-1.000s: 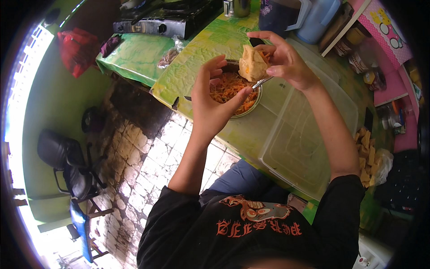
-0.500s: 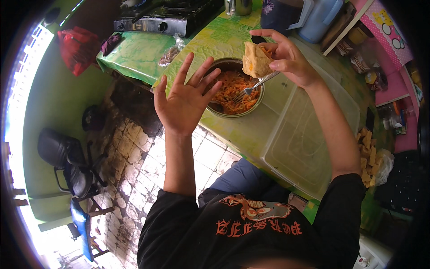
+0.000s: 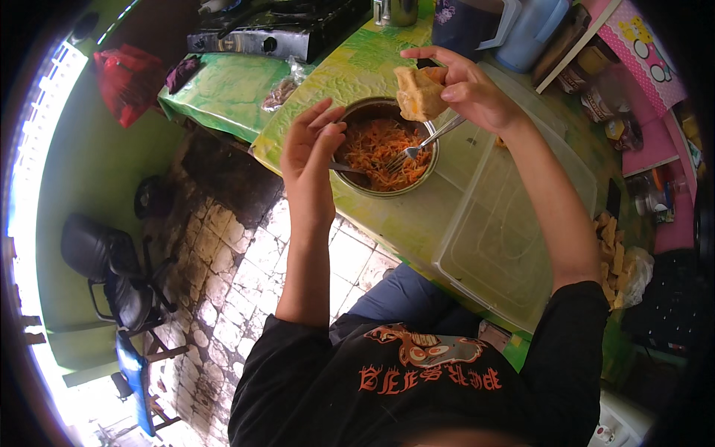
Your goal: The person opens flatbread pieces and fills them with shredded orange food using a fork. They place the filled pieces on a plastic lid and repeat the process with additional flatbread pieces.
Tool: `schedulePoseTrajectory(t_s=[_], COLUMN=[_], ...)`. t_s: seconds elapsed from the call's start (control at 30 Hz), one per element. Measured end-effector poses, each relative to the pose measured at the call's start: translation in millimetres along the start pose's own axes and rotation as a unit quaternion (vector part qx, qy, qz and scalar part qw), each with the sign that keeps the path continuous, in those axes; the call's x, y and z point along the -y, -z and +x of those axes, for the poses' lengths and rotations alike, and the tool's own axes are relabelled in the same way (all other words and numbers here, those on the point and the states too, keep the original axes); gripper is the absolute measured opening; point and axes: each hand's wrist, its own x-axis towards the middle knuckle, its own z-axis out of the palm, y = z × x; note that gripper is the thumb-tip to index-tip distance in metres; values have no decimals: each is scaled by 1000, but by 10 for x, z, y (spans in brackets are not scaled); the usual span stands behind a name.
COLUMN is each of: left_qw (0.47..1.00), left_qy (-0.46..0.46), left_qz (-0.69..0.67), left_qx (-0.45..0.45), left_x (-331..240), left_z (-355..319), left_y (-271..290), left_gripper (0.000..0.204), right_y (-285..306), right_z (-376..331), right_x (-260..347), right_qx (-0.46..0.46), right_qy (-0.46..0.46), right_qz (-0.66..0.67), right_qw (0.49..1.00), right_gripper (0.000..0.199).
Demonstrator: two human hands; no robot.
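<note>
My right hand (image 3: 482,95) pinches a golden fried tofu piece (image 3: 420,97) above the right part of a round metal pot (image 3: 436,165). Orange shredded vegetable, like carrot, showed in its opening a moment ago. Inside the pot lies a mix of orange and pale shredded vegetables (image 3: 378,149). A fork (image 3: 426,141) rests in that mix, its handle running up under my right hand. A spoon (image 3: 347,169) leans over the pot's left rim. Beside that rim is my left hand (image 3: 307,145), turned sideways with loosely bent fingers and nothing visible in them.
A clear plastic container (image 3: 514,223) sits on the green table right of the pot. Cut fried tofu pieces (image 3: 611,261) lie in a bag at the far right. Pitchers (image 3: 525,45) stand behind, a black stove (image 3: 253,43) at the back left. A black chair (image 3: 112,268) is on the tiled floor.
My left hand has turned from a spread palm to a sideways pose with bent fingers. My right hand has shifted slightly left with the tofu, tilting it.
</note>
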Motion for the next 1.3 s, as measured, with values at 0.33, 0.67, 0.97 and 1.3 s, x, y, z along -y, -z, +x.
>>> schedulePoseTrajectory(t_s=[0.33,0.67,0.97,1.3], left_qw=[976,987,988,992], left_qy=[-65,-52,-42,-25], left_qz=[182,112,95,8], left_qx=[98,106,118,125], left_x=[32,206,174,258], left_z=[49,107,114,130], left_y=[-136,-161,-165,-107], left_gripper=[60,46,44,43], right_y=[-166,-301,-331,-374], right_z=[-20,-48,-62,-57], right_x=[47,37,80,95], right_qx=[-5,-7,0,-6], right_qy=[22,63,69,73], right_qz=[-92,-194,-227,-250], right_qw=[996,979,971,966], right_gripper=[79,78,77,79])
